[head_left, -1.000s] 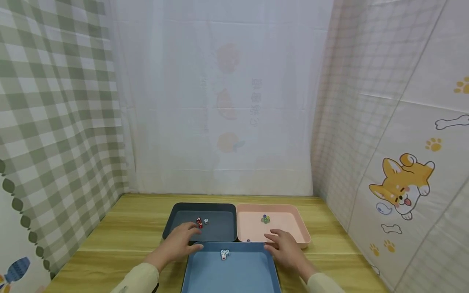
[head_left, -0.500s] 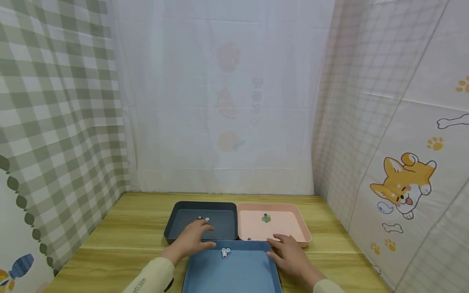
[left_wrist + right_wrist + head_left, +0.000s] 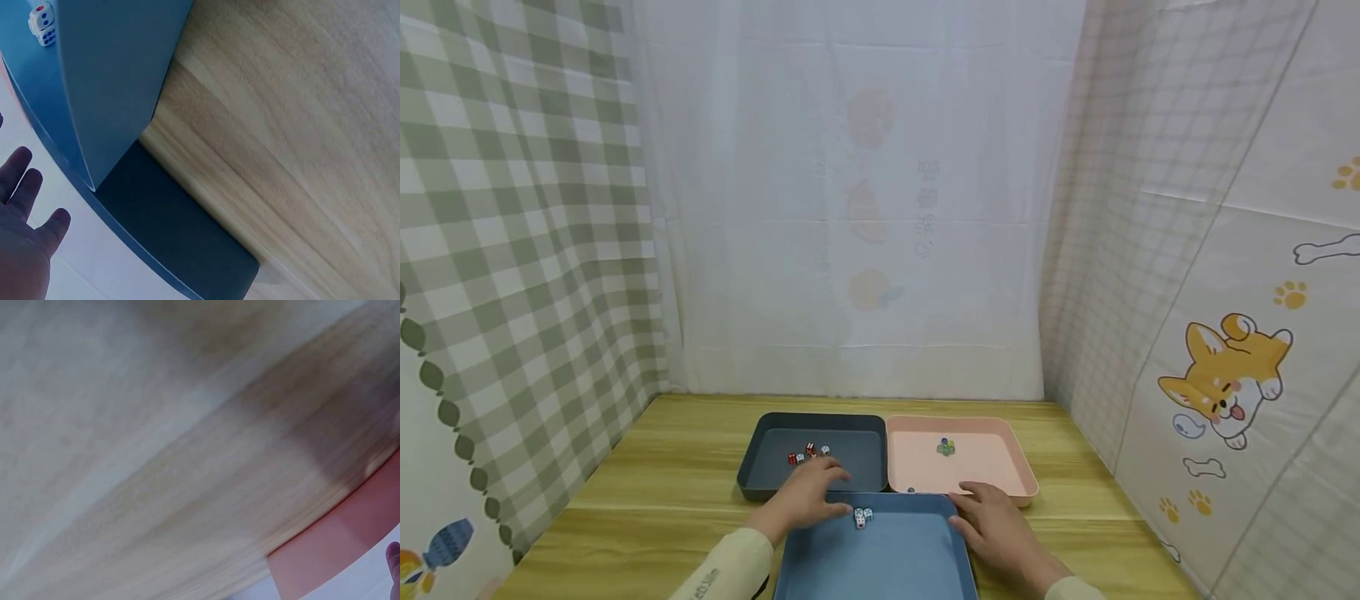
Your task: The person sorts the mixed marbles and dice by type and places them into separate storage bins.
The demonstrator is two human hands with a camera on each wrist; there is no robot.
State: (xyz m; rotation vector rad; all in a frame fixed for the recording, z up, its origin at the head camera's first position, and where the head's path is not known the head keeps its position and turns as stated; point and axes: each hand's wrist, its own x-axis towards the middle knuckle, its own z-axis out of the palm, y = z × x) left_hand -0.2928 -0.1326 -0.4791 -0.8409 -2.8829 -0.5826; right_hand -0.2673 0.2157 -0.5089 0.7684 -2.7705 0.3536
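My left hand (image 3: 808,496) hovers over the spot where the dark tray (image 3: 857,479) meets the blue tray (image 3: 880,567), fingers spread and holding nothing. Its thumb points at a small cluster of white dice (image 3: 861,520) inside the blue tray, just short of them. In the left wrist view the same hand (image 3: 25,237) shows loose fingers beyond the tray walls. Several red and white dice (image 3: 792,459) lie in the dark tray, partly behind the left hand. My right hand (image 3: 1000,529) is at the blue tray's right far corner, fingers relaxed, fingertips near the pink tray's front rim.
The pink tray (image 3: 985,458) adjoins the dark one at the back and holds a small green and blue cluster (image 3: 946,447). A small dark piece (image 3: 911,490) sits at its front edge. Fabric curtains (image 3: 850,367) enclose the wooden table (image 3: 677,467).
My left hand has moved right, from the dark tray's left front part toward the blue tray's dice. More dice in the dark tray now show. The right hand has barely moved.
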